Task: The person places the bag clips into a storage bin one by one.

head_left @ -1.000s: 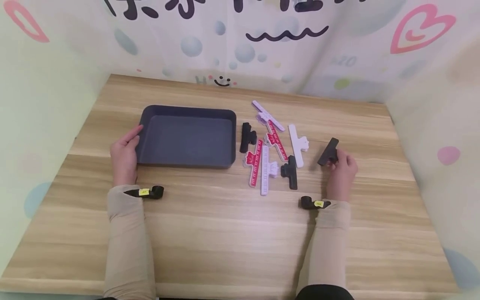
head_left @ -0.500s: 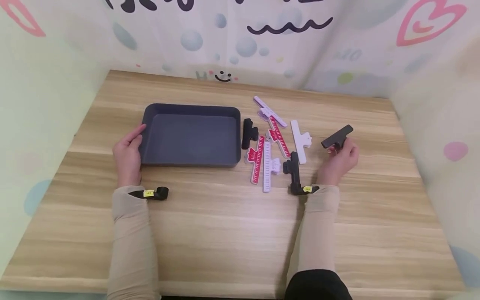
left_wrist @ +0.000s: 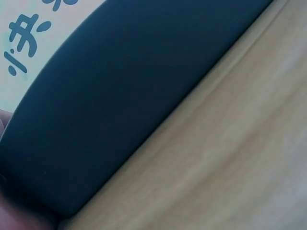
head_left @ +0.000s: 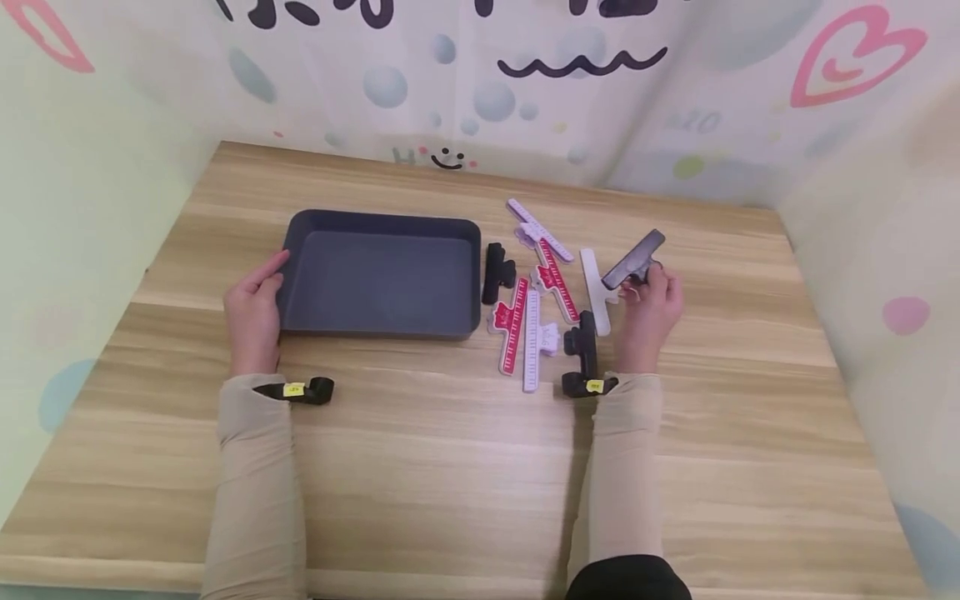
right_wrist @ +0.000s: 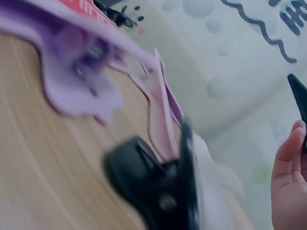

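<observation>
My left hand (head_left: 252,315) holds the left side of a dark grey rectangular baking tray (head_left: 381,282), index finger near its rim. In the left wrist view the tray's outer wall (left_wrist: 129,81) fills much of the picture. My right hand (head_left: 651,318) pinches a black clip (head_left: 634,260) by its handle, raised over a white clip (head_left: 594,292) and partly overlapping it. Just left of that wrist lies another black clip (head_left: 585,337), seen large and blurred in the right wrist view. A third black clip (head_left: 493,273) sits beside the tray's right wall.
Between tray and right hand lie two red-and-white clips (head_left: 513,327) and two lilac clips (head_left: 531,342), some overlapping. They rest on a wood-grain table (head_left: 450,467). A printed curtain (head_left: 465,83) hangs behind the table's back edge.
My right hand has moved left and slightly away from me with the black clip, turning it so its broad face shows. My left hand stays at the tray.
</observation>
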Demonstrator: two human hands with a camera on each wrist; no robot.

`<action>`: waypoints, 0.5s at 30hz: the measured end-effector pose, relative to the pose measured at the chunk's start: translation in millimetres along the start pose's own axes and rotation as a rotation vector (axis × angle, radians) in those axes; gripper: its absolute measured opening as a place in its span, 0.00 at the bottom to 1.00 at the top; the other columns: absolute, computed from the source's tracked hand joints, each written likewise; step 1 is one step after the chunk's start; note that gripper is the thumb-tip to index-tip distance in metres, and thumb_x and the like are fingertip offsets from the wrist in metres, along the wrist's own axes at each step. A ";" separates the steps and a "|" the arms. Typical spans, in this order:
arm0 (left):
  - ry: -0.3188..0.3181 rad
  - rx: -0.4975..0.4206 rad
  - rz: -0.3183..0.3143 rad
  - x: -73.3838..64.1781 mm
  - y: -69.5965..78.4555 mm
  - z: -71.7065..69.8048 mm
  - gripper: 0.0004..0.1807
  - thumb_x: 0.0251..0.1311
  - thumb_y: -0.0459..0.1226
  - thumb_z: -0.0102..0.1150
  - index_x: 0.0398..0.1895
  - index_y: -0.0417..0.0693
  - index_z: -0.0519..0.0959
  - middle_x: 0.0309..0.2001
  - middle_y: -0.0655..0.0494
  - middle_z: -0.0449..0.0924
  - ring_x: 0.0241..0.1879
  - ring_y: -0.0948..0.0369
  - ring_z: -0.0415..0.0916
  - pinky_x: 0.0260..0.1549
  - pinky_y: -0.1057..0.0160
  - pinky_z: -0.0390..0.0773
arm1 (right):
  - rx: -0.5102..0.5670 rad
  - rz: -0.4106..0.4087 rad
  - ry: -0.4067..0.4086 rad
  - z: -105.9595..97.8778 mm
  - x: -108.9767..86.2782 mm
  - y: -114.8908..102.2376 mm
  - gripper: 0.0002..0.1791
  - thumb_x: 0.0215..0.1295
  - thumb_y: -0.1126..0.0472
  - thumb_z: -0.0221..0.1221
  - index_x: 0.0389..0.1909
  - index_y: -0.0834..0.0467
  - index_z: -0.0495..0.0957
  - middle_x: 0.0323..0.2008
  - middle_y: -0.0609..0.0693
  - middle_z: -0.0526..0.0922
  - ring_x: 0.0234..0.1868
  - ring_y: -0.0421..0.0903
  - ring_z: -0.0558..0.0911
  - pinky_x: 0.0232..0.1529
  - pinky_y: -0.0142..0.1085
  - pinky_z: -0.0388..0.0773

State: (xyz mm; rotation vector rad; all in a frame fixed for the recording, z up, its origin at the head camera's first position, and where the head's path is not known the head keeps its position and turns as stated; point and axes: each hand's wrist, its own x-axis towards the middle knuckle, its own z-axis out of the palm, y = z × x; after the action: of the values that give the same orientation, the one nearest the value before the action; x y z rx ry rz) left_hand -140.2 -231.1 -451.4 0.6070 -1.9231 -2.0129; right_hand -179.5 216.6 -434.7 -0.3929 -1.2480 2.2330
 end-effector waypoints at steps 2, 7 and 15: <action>-0.003 0.006 0.004 1.1 0.5 0.4 0.16 0.61 0.31 0.46 0.49 0.51 0.78 0.56 0.57 0.70 0.58 0.67 0.61 0.56 0.77 0.56 | -0.012 0.013 -0.027 5.9 -3.4 1.3 0.06 0.61 0.66 0.52 0.26 0.62 0.67 0.24 0.54 0.72 0.21 0.46 0.72 0.22 0.31 0.71; -0.014 0.019 0.003 1.0 1.2 0.3 0.16 0.62 0.32 0.46 0.50 0.51 0.78 0.56 0.58 0.70 0.58 0.67 0.61 0.56 0.77 0.55 | -0.101 0.024 -0.092 12.9 -7.1 13.5 0.05 0.61 0.63 0.54 0.29 0.61 0.70 0.29 0.54 0.72 0.25 0.46 0.74 0.26 0.33 0.74; -0.027 0.027 -0.014 -1.3 2.9 0.1 0.17 0.63 0.34 0.46 0.54 0.53 0.74 0.58 0.62 0.68 0.60 0.69 0.57 0.58 0.75 0.53 | -0.213 0.064 -0.231 13.5 -4.8 48.6 0.19 0.55 0.54 0.62 0.43 0.58 0.70 0.40 0.57 0.73 0.35 0.53 0.79 0.38 0.40 0.78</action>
State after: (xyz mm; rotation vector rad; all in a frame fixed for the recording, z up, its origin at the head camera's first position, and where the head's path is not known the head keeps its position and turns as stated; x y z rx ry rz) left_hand -139.3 -230.7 -448.4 0.6050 -1.9700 -2.0163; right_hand -197.8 184.0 -468.9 -0.2623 -1.6226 2.2556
